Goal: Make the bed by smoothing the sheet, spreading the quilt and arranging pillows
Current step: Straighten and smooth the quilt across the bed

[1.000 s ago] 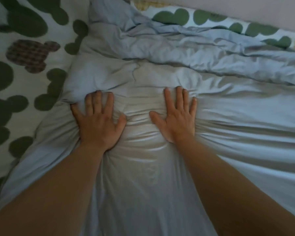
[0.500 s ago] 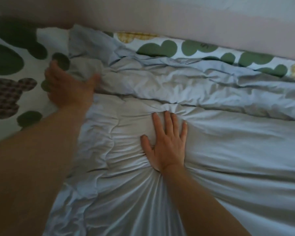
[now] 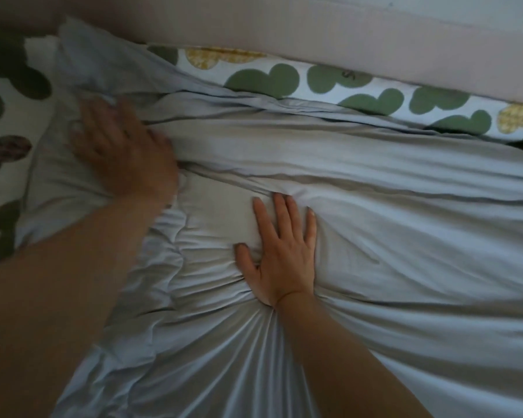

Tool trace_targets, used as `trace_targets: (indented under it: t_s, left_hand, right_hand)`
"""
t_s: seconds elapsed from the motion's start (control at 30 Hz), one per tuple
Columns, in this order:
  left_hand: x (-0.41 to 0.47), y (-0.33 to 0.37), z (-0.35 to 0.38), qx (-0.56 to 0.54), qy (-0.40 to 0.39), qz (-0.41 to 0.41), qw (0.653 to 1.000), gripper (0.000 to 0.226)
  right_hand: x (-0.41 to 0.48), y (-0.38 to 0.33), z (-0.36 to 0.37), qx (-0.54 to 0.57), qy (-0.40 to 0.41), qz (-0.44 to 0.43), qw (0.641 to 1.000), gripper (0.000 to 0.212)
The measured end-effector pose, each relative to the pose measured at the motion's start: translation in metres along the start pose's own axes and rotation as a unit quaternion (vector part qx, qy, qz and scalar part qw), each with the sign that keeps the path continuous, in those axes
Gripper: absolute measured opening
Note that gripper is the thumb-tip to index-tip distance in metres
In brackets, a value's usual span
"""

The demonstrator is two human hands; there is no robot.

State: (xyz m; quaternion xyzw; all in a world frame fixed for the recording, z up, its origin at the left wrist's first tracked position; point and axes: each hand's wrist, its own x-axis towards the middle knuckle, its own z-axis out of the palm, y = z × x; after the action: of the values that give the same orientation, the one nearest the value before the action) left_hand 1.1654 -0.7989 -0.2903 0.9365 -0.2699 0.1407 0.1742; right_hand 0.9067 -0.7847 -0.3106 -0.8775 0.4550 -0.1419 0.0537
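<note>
Right hand: I see the right hand (image 3: pixel 281 254) lying flat, palm down on the quilt (image 3: pixel 405 236). The fingers are straight and slightly fanned, with the thumb out to the side. It presses in, and creases radiate from under the wrist.
Left hand: The left hand (image 3: pixel 124 149) is blurred. It rests on the quilt's far-left corner, back of the hand towards me, fingertips sunk in bunched cloth. I cannot tell whether they pinch a fold or only push it.
Quilt: Pale grey-blue, it covers most of the bed under both hands. Long ridges run across it beyond the right hand, and it is crumpled between the forearms.
Sheet: The sheet (image 3: pixel 314 82) is white with green rounded blotches and a few yellow checked ones. It shows as a strip between the quilt's far edge and the wall (image 3: pixel 314 34), and again left of the quilt.
Wall: Pale pink, running along the top.
</note>
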Motion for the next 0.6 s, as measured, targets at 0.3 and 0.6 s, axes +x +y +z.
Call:
trace_targets:
  t_s: [0.3, 0.6]
  left_hand:
    - [-0.123, 0.054, -0.008, -0.039, -0.164, 0.217, 0.962, 0.059]
    - [-0.113, 0.065, -0.004, 0.011, -0.128, 0.246, 0.961, 0.057]
  right_hand:
    - [0.003, 0.004, 0.010, 0.079, 0.100, 0.046, 0.991, 0.053]
    - [0.031, 0.017, -0.012, 0.220, 0.156, 0.082, 0.959, 0.049]
